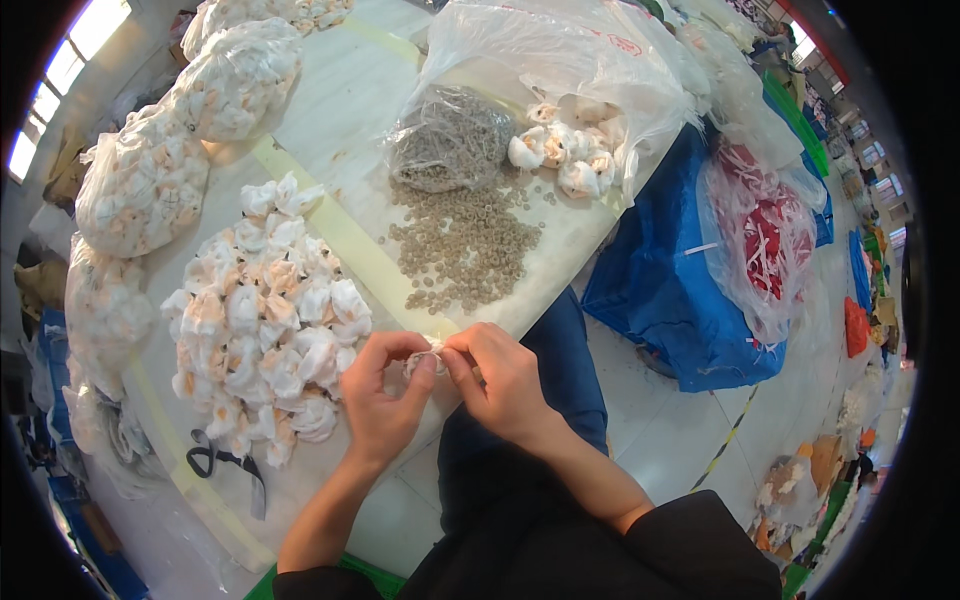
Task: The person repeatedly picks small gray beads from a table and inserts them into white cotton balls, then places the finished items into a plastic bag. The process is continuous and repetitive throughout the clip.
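Near the table's front edge my left hand (385, 395) and my right hand (500, 390) meet, thumbs and fingers pinched together. Between them is a small white fabric piece (424, 358), mostly covered by the fingers, so its exact kind is unclear. To the left of my hands lies a heap of white and peach plush pieces (262, 318). Beyond them small grey-brown ring-like parts (462, 252) are spread loose, spilling from a clear plastic bag (450, 135) full of the same parts.
Black-handled scissors (222, 462) lie at the table's left front. Filled plastic bags (145, 185) line the left edge. A clear bag (590, 50) with plush pieces (565, 150) lies at the far right. A blue bag (660, 280) with red material stands on the floor, right.
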Demonstrator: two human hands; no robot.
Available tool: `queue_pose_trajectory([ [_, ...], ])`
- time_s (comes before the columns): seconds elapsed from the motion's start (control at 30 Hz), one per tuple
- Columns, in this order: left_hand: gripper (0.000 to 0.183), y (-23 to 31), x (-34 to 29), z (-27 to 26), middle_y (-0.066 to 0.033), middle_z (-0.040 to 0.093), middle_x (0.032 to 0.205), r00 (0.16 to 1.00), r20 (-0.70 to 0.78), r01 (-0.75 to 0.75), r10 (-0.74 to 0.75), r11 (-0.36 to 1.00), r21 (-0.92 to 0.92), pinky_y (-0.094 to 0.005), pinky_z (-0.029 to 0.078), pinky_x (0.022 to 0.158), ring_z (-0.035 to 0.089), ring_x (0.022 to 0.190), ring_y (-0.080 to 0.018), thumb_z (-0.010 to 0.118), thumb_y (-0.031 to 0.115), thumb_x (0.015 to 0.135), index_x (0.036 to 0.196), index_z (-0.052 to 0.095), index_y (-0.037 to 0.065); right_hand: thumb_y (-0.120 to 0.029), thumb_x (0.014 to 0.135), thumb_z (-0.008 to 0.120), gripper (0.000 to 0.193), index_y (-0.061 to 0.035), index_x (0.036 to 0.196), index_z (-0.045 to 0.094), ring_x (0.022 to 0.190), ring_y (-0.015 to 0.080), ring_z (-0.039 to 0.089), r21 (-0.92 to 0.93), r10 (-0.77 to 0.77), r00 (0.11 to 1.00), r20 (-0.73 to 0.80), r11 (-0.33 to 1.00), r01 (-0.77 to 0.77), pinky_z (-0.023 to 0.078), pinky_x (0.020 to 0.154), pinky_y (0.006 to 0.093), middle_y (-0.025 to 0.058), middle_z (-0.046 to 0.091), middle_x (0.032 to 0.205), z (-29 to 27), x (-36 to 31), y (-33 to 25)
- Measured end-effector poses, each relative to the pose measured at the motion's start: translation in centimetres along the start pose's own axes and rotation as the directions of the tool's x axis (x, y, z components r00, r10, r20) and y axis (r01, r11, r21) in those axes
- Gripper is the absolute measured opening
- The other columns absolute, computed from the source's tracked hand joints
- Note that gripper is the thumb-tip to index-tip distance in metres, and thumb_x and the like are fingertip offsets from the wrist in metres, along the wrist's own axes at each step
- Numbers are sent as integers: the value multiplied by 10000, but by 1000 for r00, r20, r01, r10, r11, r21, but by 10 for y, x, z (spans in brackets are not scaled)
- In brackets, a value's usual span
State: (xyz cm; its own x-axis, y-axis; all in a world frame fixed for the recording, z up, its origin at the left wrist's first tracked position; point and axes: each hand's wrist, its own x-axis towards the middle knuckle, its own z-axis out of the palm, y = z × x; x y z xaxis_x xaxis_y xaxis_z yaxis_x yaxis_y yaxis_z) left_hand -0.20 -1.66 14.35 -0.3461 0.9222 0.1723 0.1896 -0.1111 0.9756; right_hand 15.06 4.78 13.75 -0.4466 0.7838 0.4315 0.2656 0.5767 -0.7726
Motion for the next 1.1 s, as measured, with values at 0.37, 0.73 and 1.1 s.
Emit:
queue_pose_trajectory([
  [0.37,139,8,6,-9,-125,671,820,945,325,0,-43,991,132,-339,483,636,641,712,-208,687,120,969,998,726,-10,-80,961,701,79,-28,931,650,660,258,633,166,7,999,34,986,-13,500,578,375,97,643,819,-15,-4,7],
  [0.73,50,9,5,-4,-116,634,736,969,236,-119,68,971,208,-343,449,547,592,598,-233,724,50,894,912,726,3,-151,1006,684,156,0,971,671,675,174,642,340,266,911,315,865,-370,513,641,280,91,668,804,-22,-1,10],
  [1.1,14,9,2,-3,-106,591,687,995,-9,-90,95,965,245,-330,425,552,550,576,-204,702,-16,817,829,708,-20,-115,912,754,87,-55,938,697,694,249,633,24,-24,999,44,999,23,509,620,375,56,663,803,-13,25,18],
])
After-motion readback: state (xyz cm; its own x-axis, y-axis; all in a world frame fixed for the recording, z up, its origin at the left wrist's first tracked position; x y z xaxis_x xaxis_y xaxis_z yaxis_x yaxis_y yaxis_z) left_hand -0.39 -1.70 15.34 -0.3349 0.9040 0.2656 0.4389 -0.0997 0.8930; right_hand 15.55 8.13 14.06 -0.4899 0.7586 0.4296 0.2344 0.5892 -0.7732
